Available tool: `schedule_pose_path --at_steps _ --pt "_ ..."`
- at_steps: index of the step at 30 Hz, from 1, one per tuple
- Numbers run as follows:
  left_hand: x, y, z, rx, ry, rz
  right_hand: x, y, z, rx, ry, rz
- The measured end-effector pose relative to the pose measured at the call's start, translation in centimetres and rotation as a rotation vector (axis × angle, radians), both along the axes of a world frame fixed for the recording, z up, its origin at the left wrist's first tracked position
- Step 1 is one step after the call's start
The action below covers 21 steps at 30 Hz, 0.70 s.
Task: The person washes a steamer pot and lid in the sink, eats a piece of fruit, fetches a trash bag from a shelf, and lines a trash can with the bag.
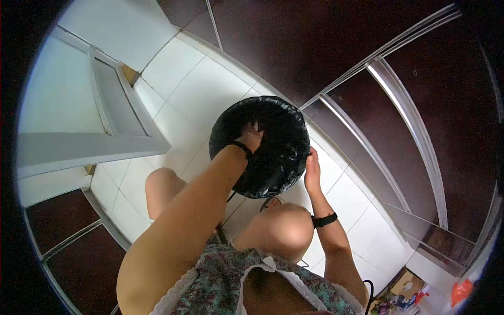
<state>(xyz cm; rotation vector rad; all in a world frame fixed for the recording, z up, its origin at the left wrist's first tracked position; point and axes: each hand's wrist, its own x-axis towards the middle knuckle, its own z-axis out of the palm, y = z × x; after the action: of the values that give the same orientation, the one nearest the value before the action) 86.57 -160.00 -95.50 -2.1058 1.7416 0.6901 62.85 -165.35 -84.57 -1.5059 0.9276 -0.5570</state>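
Observation:
A round bin lined with a black plastic bag (pixel 278 168) stands on the white tiled floor in front of my knees. My left hand (pixel 253 135) reaches down inside the bag, its fingers partly hidden in the dark interior. Against the outer right rim of the bin rests my right hand (pixel 312 168), fingers extended along the bag's edge. Each wrist has a black band. The bottom of the bag is too dark to make out.
Dark cabinets (pixel 409 121) with silver trim run along the upper right. A grey-framed door (pixel 118 97) stands at the left, above dark panels (pixel 79 252). Assorted items and a red bag (pixel 461 292) lie at the lower right.

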Motion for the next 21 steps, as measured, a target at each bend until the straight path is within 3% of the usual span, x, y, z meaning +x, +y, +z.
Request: schedule_pose_path --at_steps 1,5,7,11,13,15,16,17,19,21 --pt "-0.1 0.2 -0.2 -0.010 -0.018 0.020 0.1 -0.3 -1.2 -0.075 -0.028 -0.030" --pt "0.4 -1.7 5.9 0.209 0.070 -0.129 0.0 -2.1 -1.0 0.038 -0.095 -0.064" --pt "0.9 -2.4 6.5 0.275 0.127 -0.187 0.2 -2.5 0.0 0.084 -0.171 -0.166" --pt "-0.6 -1.7 8.3 0.236 0.160 -0.241 0.4 -3.1 1.0 -0.059 -0.198 -0.030" --pt "-1.9 -0.3 6.9 0.129 0.439 -0.320 1.0 -3.2 0.5 0.092 -0.176 0.076" --pt "-2.6 0.7 7.3 0.232 0.421 -0.370 0.8 -3.4 0.1 0.158 -0.186 0.058" --pt "-3.0 1.8 3.4 0.182 0.311 -0.328 1.0 -3.2 1.6 0.070 -0.061 0.032" --pt "-2.6 1.8 7.6 0.130 0.252 -0.414 1.1 -3.3 2.7 -0.025 0.056 -0.002" --pt "-1.3 1.9 11.3 0.059 0.281 -0.251 -0.1 -3.2 6.0 -0.095 -0.021 0.015" --pt "1.2 4.3 18.8 -0.549 0.488 -0.288 -1.8 -1.5 13.2 -0.366 0.174 0.183"
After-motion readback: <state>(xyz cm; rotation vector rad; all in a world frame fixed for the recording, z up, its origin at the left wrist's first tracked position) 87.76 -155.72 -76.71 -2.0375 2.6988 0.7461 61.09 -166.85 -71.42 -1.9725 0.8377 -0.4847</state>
